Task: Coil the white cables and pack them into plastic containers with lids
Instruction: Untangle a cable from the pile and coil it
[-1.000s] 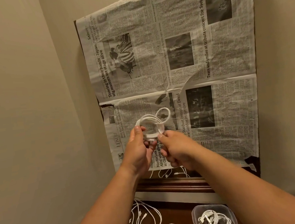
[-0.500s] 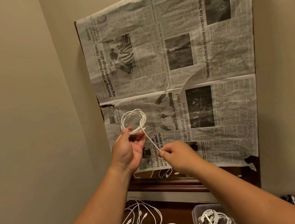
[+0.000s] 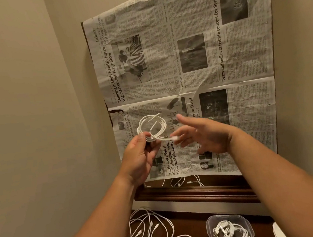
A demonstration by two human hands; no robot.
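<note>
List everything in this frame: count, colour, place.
Coiled cable: one, white, held up in front of the newspaper.
Loose cables: a tangle, count unclear, white, on the dark wooden surface at the bottom.
Plastic container: one, clear, no lid on, bottom right, with coiled white cables inside.
Newspaper: several sheets, black and white, covering a dark-framed panel on the wall.
White object: one, at the bottom right edge, unidentifiable.
Left hand: pinching the coil.
Right hand: fingers spread, thumb and a finger at the cable's end plug.
</note>
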